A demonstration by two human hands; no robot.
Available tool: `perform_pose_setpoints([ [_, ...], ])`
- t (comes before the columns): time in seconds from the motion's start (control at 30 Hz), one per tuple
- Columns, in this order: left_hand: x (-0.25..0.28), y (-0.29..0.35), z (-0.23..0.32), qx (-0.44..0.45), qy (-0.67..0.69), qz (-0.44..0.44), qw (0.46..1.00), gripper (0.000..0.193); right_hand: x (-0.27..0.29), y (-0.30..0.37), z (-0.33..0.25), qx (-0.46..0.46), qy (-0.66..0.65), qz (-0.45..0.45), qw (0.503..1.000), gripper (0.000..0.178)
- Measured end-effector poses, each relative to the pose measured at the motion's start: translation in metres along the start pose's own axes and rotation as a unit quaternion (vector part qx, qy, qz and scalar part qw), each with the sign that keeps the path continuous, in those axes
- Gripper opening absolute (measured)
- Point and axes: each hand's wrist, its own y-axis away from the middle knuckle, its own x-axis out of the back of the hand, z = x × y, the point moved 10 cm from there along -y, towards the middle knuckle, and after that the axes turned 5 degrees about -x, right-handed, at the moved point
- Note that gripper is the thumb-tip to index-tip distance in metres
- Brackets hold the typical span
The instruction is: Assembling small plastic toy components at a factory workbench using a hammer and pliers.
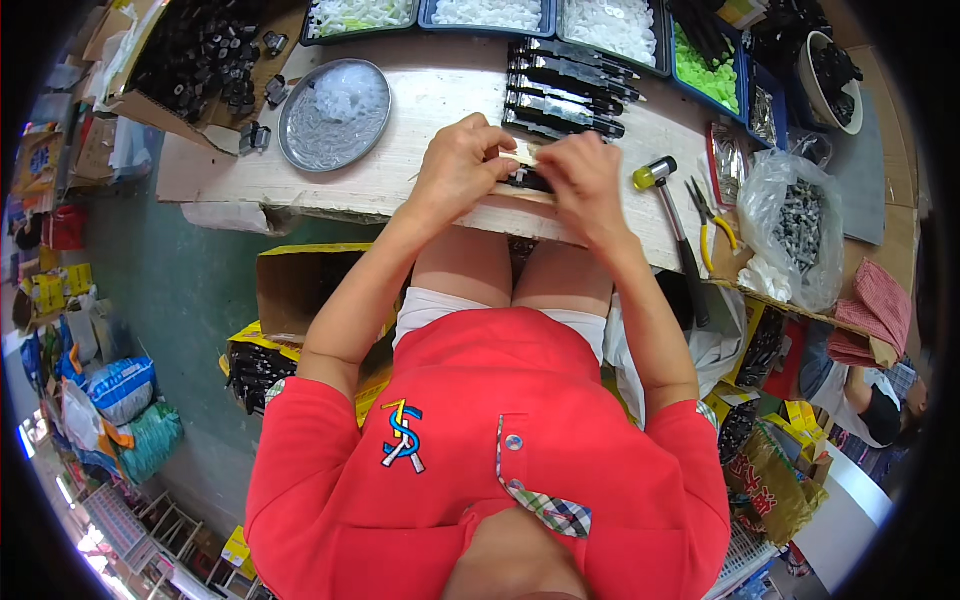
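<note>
My left hand (pixel 460 165) is closed at the front of the work table, thumb and fingers pinching a small cream-coloured piece (pixel 522 154). Facing it, my right hand (pixel 582 180) has its fingers curled at the other end of the same spot; what they grip is hidden. Between and below the fingertips lies a black elongated part (pixel 530 179), mostly covered by my hands. Just beyond, several long black assemblies (pixel 565 102) with shiny strips lie side by side in a row.
Left stand a round grey dish (pixel 330 150) with translucent whitish material and a cardboard box (pixel 165 120) of black parts. Trays of white pieces (pixel 610 30) and green pieces (pixel 705 75) line the back. Right are a hammer (pixel 670 205), yellow-handled pliers (pixel 712 225) and a plastic bag (pixel 765 200).
</note>
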Motion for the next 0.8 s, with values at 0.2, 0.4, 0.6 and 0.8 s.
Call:
perform_pose_setpoints([
  [0.2, 0.017, -0.08, 0.032, -0.133, -0.1, 0.028, 0.986, 0.016, 0.065, 0.01, 0.051, -0.181, -0.126, 0.068, 0.973, 0.007],
  [0.4, -0.06, -0.196, 0.06, -0.258, -0.435, -0.065, 0.86, 0.015, 0.068, 0.018, 0.047, -0.145, -0.042, 0.036, 0.988, 0.005],
  [0.6, -0.097, -0.221, 0.043, -0.274, -0.511, -0.146, 0.801, 0.014, 0.078, 0.03, 0.066, -0.17, -0.042, 0.04, 0.984, 0.005],
  [0.8, -0.058, -0.23, 0.053, -0.263, -0.358, -0.074, 0.893, 0.008, 0.084, 0.029, 0.07, -0.182, -0.067, 0.05, 0.98, 0.004],
])
